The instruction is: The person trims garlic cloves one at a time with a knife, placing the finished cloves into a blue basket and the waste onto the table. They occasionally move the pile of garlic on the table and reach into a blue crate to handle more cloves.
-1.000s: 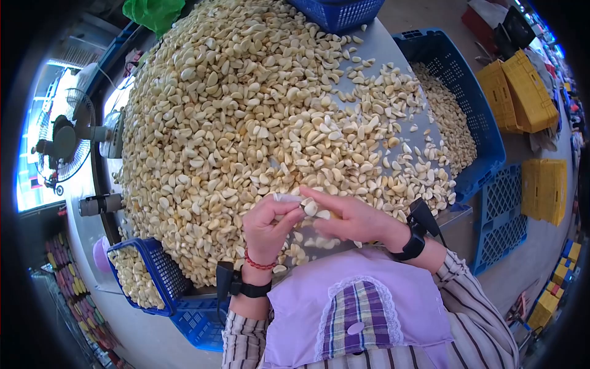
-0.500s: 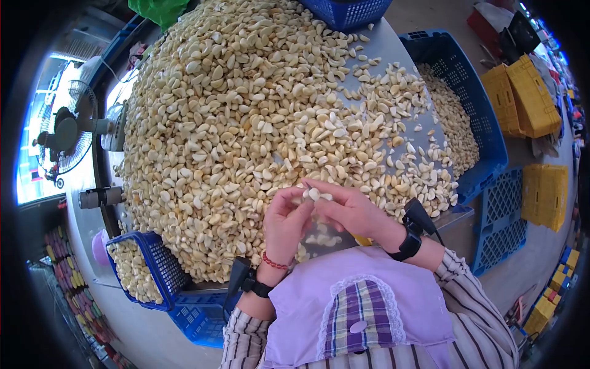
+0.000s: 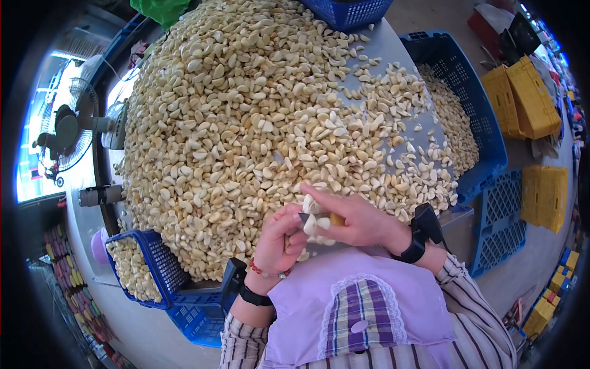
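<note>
A wide heap of peeled garlic cloves (image 3: 227, 123) covers the metal table in front of me. My left hand (image 3: 281, 240) is just above its near edge, fingers curled in; what they grip, if anything, is hidden. Close beside it, my right hand (image 3: 362, 221) is closed around a small knife whose yellow handle (image 3: 337, 219) shows between thumb and fingers. A dark pointed tip, apparently its blade, reaches toward the left fingertips. Several white garlic cloves (image 3: 310, 225) sit between the two hands, at the right fingertips.
Beside the table on the right stands a large blue crate (image 3: 491, 147) holding more cloves. A small blue basket (image 3: 161, 270) of cloves is at the near left; another blue basket (image 3: 347, 13) is at the far edge. A fan (image 3: 67, 126) stands left, yellow crates (image 3: 544, 197) right.
My hands have come slightly apart and turned. The left has shifted a little down and left, its fingers curling. The knife handle now shows inside the right hand, with more cloves visible.
</note>
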{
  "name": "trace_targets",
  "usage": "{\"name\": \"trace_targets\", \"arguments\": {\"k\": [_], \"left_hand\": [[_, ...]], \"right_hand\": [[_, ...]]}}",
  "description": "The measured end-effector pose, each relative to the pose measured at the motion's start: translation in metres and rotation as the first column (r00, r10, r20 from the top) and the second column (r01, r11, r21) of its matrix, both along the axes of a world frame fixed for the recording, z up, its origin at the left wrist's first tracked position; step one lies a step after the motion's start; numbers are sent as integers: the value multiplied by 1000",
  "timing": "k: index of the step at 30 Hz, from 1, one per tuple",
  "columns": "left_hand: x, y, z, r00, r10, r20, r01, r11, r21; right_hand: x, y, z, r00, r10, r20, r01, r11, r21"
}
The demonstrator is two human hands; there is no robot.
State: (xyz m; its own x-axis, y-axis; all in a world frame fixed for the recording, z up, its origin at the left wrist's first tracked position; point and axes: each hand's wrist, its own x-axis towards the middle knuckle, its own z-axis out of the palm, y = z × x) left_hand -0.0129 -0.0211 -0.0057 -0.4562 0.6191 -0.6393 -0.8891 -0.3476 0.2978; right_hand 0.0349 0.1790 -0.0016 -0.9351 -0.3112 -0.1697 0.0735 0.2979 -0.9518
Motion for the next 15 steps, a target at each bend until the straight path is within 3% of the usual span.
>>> {"name": "trace_targets", "arguments": {"k": [2, 4, 5, 6, 7, 8, 10, 12, 13, 14, 15], "left_hand": [[-1, -3, 1, 998, -26, 50, 25, 999, 29], [0, -6, 2, 994, -56, 92, 43, 990, 136], [1, -8, 0, 994, -51, 92, 39, 990, 136], [2, -11, -4, 991, -70, 117, 47, 981, 189], [3, -14, -6, 986, -89, 139, 53, 969, 242], [4, -18, -4, 987, -83, 137, 48, 969, 240], [7, -27, 3, 994, 27, 105, -45, 984, 171], [-1, -54, 13, 952, 294, -87, -295, 955, 0], [-9, -82, 19, 887, 353, -296, -388, 919, -67], [-20, -129, 19, 812, 526, -255, -548, 836, -21], [-31, -168, 29, 715, 416, -562, -597, 781, -182]], "right_hand": [[1, -3, -7, 999, 14, -41, -14, 1000, -7], [2, -9, -22, 992, -84, -99, 52, 956, -288], [4, -8, -22, 992, -79, -99, 48, 957, -288], [3, -5, -13, 973, -105, 207, 175, 919, -353], [2, -3, -8, 864, -98, 495, 312, 874, -373], [1, 1, -10, 865, -92, 493, 307, 875, -375], [-4, 14, -19, 763, -205, 613, 586, 620, -522], [-5, 26, -23, 745, -291, 600, 628, 610, -483], [-3, 33, -24, 715, -384, 584, 676, 592, -439], [-1, 40, -23, 697, -435, 571, 709, 537, -456], [1, 49, -23, 686, -447, 575, 720, 534, -444]]}}
